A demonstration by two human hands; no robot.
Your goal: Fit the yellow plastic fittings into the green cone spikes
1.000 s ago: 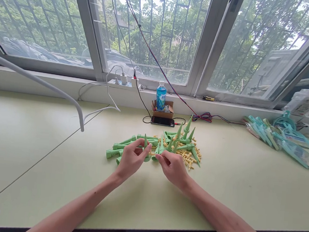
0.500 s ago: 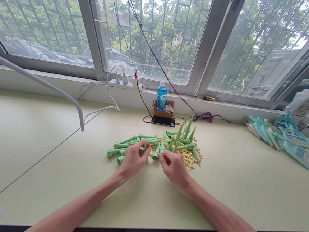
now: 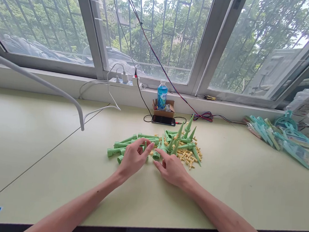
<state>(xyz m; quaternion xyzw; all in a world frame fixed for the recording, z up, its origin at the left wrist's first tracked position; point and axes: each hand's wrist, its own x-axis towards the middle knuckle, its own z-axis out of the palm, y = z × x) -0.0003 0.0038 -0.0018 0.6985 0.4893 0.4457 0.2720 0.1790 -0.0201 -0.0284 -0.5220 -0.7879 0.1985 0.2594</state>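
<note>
My left hand [image 3: 135, 156] is curled around a green plastic spike [image 3: 145, 144], its pointed tip showing between thumb and forefinger; the lower part is hidden by the hand. My right hand [image 3: 169, 165] is open, thumb and forefinger apart, beside a green spike with a hollow collared end [image 3: 156, 155]. No object shows between its fingers. More green spikes [image 3: 122, 145] lie in a heap left of and behind my left hand. Several others stand upright past my right hand, among small yellow plastic fittings [image 3: 187, 156].
Behind the heap are a black phone [image 3: 163, 120] and a small cardboard box [image 3: 163, 113] with a blue bottle [image 3: 162, 95] in it. A white curved tube [image 3: 64, 92] reaches in from the left. Bagged teal items [image 3: 293, 139] lie far right; cables run along the sill.
My right hand's fingers have gone from pinched together to spread apart. My left thumb has straightened upward slightly, while the green spike stays in that hand.
</note>
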